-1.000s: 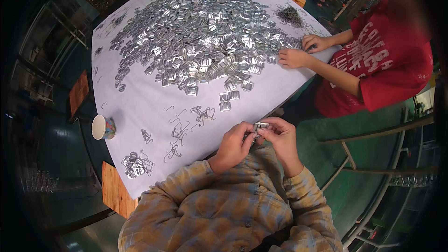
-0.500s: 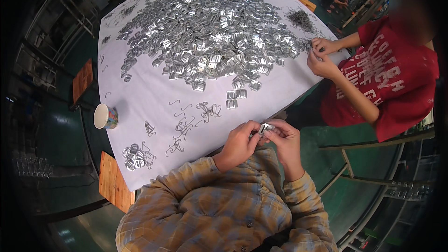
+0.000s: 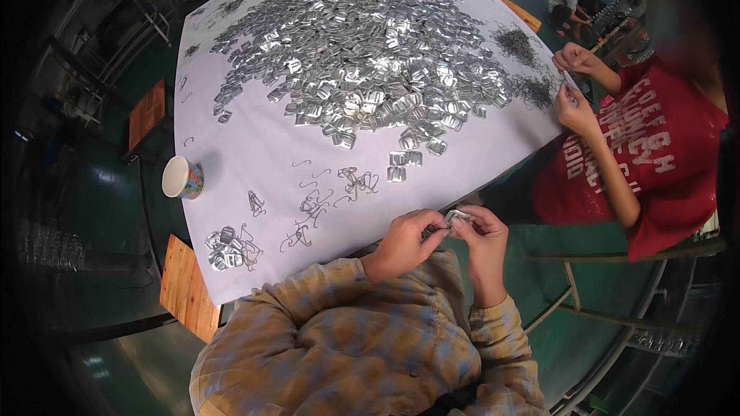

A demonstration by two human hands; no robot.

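My right hand [image 3: 486, 250] pinches a small shiny metal plate with a slot [image 3: 456, 219] between thumb and fingers, just off the table's near edge. Beside it my left hand [image 3: 405, 243] is closed, thumb against fingertips at the plate's left side. Something thin and dark shows at those fingertips, too small to make out. Nearest on the table lie loose bent wire hooks [image 3: 358, 182] and a few single metal plates [image 3: 396, 174]. A large heap of the same plates [image 3: 362, 54] covers the middle of the white-covered table [image 3: 254, 158].
A paper cup [image 3: 183, 178] stands at the left edge. Below it sits a small pile of plates [image 3: 225, 249], next to a wooden stool [image 3: 187, 289]. At right, a co-worker in a red shirt [image 3: 624, 162] handles something thin near piles of wire hooks [image 3: 532, 91].
My hands stay together at the metal plate, which now sits tilted differently in my fingers. The co-worker's hands have come apart. The whole view has shifted slightly.
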